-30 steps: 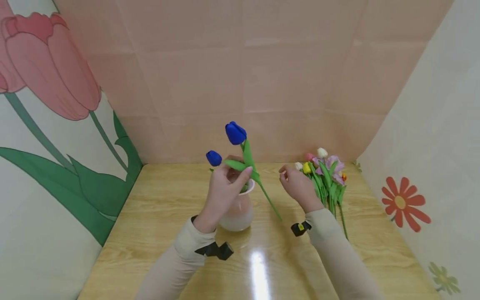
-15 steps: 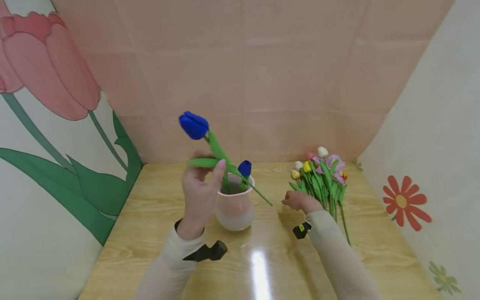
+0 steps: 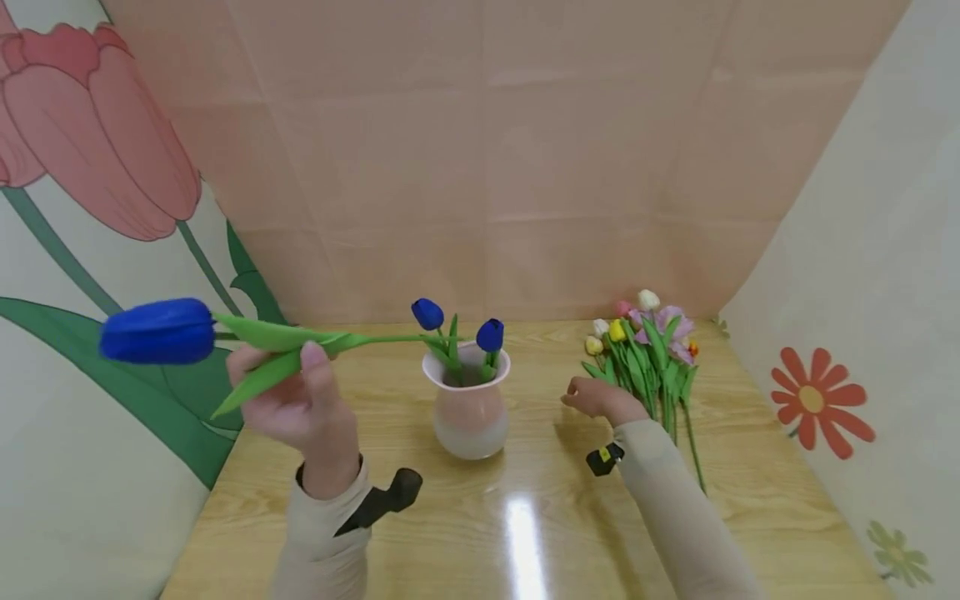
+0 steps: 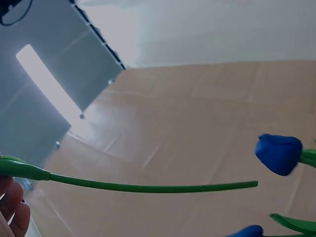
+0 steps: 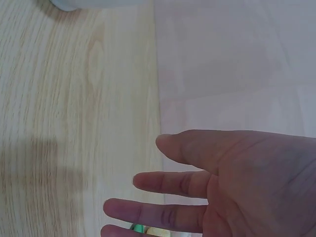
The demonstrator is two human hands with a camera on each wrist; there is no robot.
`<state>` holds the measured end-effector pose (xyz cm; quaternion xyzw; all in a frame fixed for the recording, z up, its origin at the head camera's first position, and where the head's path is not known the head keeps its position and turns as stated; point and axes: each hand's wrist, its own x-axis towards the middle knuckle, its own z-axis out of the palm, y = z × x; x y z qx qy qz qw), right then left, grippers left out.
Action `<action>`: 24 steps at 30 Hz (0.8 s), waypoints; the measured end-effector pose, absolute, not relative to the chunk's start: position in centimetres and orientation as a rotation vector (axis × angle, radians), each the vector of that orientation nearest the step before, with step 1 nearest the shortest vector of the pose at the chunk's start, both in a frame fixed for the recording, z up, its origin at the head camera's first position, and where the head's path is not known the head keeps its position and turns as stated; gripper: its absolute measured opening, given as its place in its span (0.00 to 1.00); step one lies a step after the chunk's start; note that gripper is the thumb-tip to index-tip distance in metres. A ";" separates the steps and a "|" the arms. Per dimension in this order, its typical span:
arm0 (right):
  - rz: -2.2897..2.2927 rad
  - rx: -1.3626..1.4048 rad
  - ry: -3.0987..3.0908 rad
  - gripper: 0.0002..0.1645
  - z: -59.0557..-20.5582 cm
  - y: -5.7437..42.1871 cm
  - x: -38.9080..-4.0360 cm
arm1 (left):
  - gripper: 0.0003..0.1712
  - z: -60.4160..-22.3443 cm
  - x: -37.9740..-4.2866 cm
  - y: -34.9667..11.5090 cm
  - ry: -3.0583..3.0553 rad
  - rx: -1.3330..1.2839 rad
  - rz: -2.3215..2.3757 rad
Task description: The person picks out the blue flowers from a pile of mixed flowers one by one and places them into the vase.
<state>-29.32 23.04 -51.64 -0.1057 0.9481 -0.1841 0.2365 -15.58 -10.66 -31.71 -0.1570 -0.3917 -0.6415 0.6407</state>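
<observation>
Far left in the head view, a blue tulip [image 3: 159, 331] lies almost level in the air, its bloom out over the desk's left edge in front of the painted wall panel and its thin green stem [image 4: 148, 187] running right toward the vase. The left hand [image 3: 296, 400] grasps it at the leafy part of the stem, thumb on top and fingers curled beneath, raised above the desk [image 3: 540, 533] to the left of the vase. From the left wrist view the bare end of the stem hangs free in the air, touching nothing.

At the middle stands a pale pink vase [image 3: 468, 408] upright on the desk, with two smaller blue tulips [image 3: 427, 313] rising from its mouth. The held stem's tip seems to reach about level with the vase's rim, though whether it crosses in front of or behind those flowers is hard to judge.

To the right, the right hand [image 3: 600, 398] is released and holds nothing, fingers loosely spread just above the wood, as the right wrist view also shows. Just beside it, further right, a bunch of mixed flowers [image 3: 648, 350] lies flat on the desk, with yellow, white, pink and lilac heads pointing toward the back wall.
</observation>
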 end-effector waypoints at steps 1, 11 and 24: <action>-0.507 -0.291 2.605 0.23 -51.6 23.0 -29.3 | 0.12 -32.2 -15.9 -10.8 -0.938 -0.370 -1.444; -0.504 -0.282 2.607 0.23 -51.6 23.0 -29.1 | 0.09 -36.9 -18.8 -11.1 -1.470 -0.387 -1.286; -0.491 -0.273 2.617 0.24 -51.7 22.9 -28.8 | 0.10 -39.8 -20.6 -10.1 -1.923 -0.335 -1.147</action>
